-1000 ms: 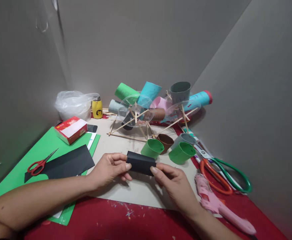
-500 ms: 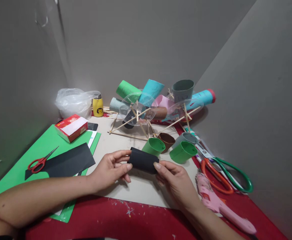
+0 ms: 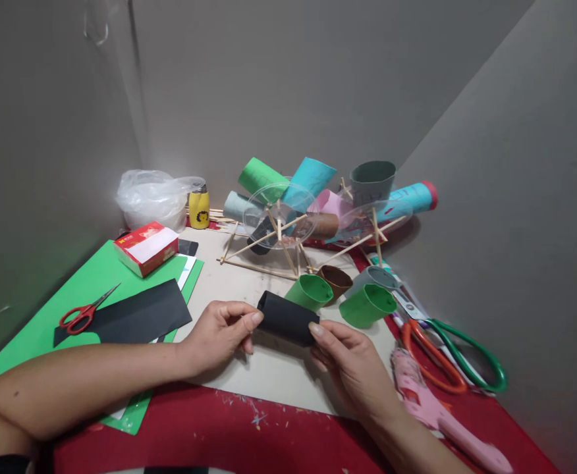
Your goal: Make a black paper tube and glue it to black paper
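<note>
A rolled black paper tube is held up between my hands, lying nearly sideways with its left end open. My left hand pinches the rim at that end between thumb and forefinger. At the other end, my right hand grips the tube, thumb in front and fingers behind, partly hidden. Just beyond it stand two green paper tubes, a brown tube and a grey tube. Farther back is a stick frame with clear discs and several coloured tubes attached.
Red-handled scissors lie on black paper over green sheets at left. A red box, plastic bag and yellow container sit behind. At right are large scissors and a pink glue gun.
My left fingers, spread around the tube's left end before, have closed into a pinch at its rim. My right hand keeps its grip. The camera view has shifted slightly.
</note>
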The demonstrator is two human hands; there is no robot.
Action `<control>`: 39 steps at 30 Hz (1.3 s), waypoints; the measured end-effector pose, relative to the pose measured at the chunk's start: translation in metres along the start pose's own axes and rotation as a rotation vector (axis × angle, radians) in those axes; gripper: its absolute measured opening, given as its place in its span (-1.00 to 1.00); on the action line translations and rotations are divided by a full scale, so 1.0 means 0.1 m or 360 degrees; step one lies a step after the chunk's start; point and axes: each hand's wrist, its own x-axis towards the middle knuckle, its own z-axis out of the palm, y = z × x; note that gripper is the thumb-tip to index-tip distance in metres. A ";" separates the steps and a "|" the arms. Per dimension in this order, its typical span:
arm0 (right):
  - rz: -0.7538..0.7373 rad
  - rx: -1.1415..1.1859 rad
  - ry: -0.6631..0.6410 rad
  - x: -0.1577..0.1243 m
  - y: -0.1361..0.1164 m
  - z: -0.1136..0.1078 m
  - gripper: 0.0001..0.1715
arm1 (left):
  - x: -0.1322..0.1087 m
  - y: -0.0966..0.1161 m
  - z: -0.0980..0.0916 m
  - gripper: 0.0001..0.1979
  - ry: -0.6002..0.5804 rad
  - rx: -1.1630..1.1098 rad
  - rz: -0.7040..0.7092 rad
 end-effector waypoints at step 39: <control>-0.0273 -0.0344 -0.0049 -0.02 0.09 -0.12 -0.53 | 0.00 0.01 -0.04 -0.65 -0.0012 0.0101 0.0105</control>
